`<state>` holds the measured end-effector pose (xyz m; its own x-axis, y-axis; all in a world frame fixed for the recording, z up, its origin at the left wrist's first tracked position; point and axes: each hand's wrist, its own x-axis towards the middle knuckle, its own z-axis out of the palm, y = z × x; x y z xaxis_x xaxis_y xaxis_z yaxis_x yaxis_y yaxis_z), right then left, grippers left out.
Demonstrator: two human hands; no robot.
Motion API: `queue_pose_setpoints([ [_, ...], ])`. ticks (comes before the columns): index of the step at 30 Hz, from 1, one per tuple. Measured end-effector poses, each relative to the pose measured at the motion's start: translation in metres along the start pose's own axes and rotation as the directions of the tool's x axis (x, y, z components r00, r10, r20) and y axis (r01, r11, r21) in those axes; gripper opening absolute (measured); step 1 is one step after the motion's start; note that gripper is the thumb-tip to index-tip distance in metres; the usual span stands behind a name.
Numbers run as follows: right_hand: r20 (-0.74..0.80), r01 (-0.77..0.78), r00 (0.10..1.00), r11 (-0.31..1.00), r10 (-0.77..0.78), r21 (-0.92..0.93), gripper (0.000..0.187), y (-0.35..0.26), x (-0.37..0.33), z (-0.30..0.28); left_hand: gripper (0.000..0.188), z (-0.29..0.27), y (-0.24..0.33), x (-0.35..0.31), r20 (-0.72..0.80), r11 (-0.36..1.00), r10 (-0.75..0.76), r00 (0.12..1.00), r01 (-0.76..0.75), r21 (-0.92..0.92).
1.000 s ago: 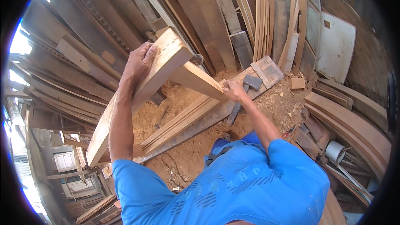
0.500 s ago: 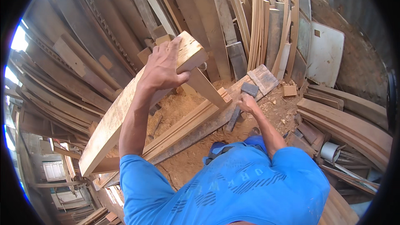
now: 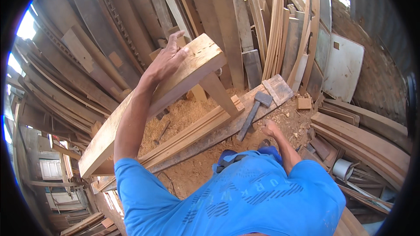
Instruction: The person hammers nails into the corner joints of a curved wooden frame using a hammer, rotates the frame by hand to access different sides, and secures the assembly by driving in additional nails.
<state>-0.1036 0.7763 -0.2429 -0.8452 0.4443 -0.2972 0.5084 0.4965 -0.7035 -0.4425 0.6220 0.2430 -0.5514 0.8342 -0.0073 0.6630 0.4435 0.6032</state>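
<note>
A thick pale wooden beam [image 3: 192,59] runs slantwise from the upper middle to the lower left, joined to a crosspiece [image 3: 217,95] and a grooved rail [image 3: 192,129] below. My left hand [image 3: 166,61] lies on the beam near its far end, fingers stretched out over the far edge and thumb on top. To the right a mallet [image 3: 249,120] with a dark block head rests on the worn plank [image 3: 279,88]. Just right of its handle is my right hand [image 3: 271,128], apart from it, with fingers curled in and nothing visible in them.
Sawdust [image 3: 179,118] covers the ground inside the frame, where a small hammer-like tool [image 3: 162,132] lies. Tall boards [image 3: 214,13] lean along the back. A small wood block [image 3: 304,103] sits beyond the plank. Stacked timbers [image 3: 363,144] and a white cylinder [image 3: 342,169] are at the right.
My right hand has come away from the mallet and drawn back toward me, leaving it on the plank. My left hand has shifted left, its fingers straighter over the beam's far edge.
</note>
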Motion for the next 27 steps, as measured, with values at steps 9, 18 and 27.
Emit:
queue_pose_setpoints([
  [9,0.093,-0.198,0.978,0.973,0.188,0.120,0.022,0.053,-0.044,0.011,0.050,0.008,0.012,0.005,0.017,0.914,0.021,1.000,-0.026,0.405],
  [18,-0.070,-0.536,0.784,0.730,0.617,0.424,0.019,0.030,-0.140,0.074,0.065,0.003,-0.002,0.008,0.142,0.923,0.071,0.987,-0.119,0.366],
  [27,0.269,-0.142,0.899,0.811,0.346,-0.567,0.022,0.098,-0.269,0.247,0.080,-0.037,-0.054,0.019,0.254,0.961,0.139,0.957,-0.193,0.199],
])
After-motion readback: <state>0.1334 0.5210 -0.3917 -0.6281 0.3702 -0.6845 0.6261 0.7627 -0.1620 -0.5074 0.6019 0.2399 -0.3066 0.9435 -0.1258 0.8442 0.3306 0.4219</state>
